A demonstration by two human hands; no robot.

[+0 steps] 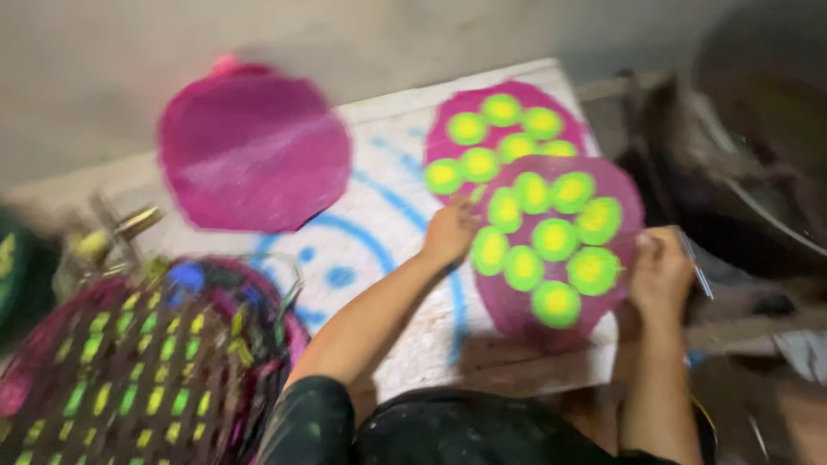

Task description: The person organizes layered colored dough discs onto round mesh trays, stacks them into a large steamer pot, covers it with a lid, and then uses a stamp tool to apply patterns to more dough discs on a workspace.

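While both hands [556,250] pinch its opposite edges, left hand [450,231] and right hand [662,271], the round magenta disc with yellow-green dots [556,241] lies flat between them on your worktop [388,232].

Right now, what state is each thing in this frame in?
Left hand: fingers on the left edge of the near spotted disc.
Right hand: gripping that disc's right edge.
Near spotted disc: flat, overlapping the far one.
Far spotted disc: flat on the board, partly covered.
Plain magenta disc: unspotted, blurred.
White board: stained with blue paint.
Grid frame: paint-smeared.
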